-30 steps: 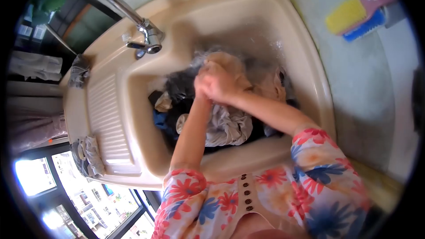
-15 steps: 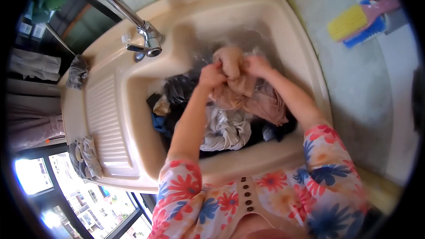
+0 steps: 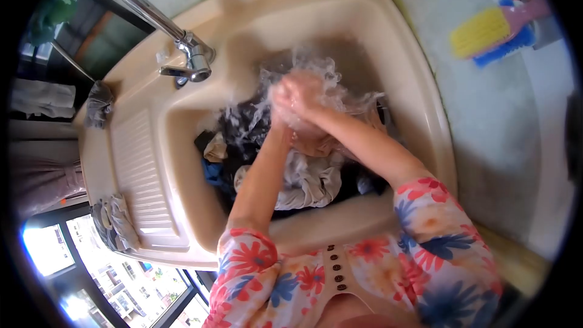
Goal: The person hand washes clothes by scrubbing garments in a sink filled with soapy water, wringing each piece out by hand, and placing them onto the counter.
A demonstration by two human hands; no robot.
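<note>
**Hands pressed together over the wash**

Since half a second ago our two hands have come back together, and water now sprays around them. Our left hand (image 3: 284, 104) and right hand (image 3: 308, 98) are clamped on the beige garment (image 3: 319, 143), bunched just below them at the frame's centre, inside the cream sink (image 3: 419, 103). Under it lie a grey cloth (image 3: 306, 183) and dark clothes (image 3: 240, 124). Toward the upper left stands the faucet (image 3: 188, 54); at the upper right, a yellow and blue brush (image 3: 489, 33) rests on the surface (image 3: 498, 133).
</note>
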